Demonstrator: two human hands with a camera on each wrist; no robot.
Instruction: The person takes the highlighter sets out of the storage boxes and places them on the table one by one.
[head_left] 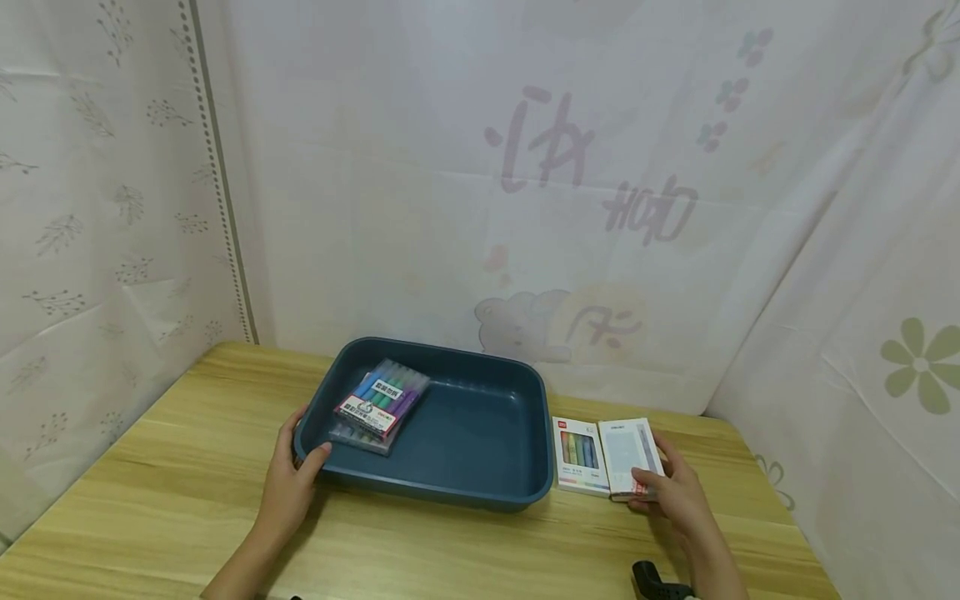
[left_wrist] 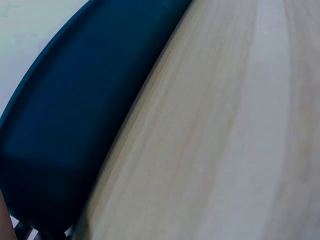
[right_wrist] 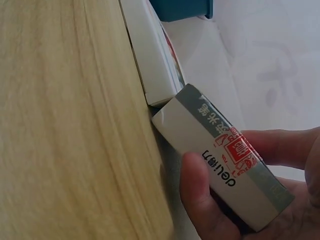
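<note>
My left hand (head_left: 291, 477) grips the front left corner of a dark blue plastic tray (head_left: 476, 446), thumb over the rim. In the left wrist view the tray's outer wall (left_wrist: 85, 95) fills the left side. Inside the tray, at its left, a clear pack of coloured pens (head_left: 386, 396) lies on another clear pack (head_left: 360, 437). My right hand (head_left: 681, 492) holds a white highlighter box (head_left: 626, 446) by its right side. In the right wrist view that box (right_wrist: 222, 157) is tilted, one corner right at a second white box (right_wrist: 152, 55) lying on the table.
The second box, with a window showing coloured sticks (head_left: 579, 450), lies just right of the tray on the wooden table (head_left: 420, 542). A black curved object (head_left: 656, 581) is by my right wrist. Printed curtains (head_left: 405, 208) hang behind and at both sides.
</note>
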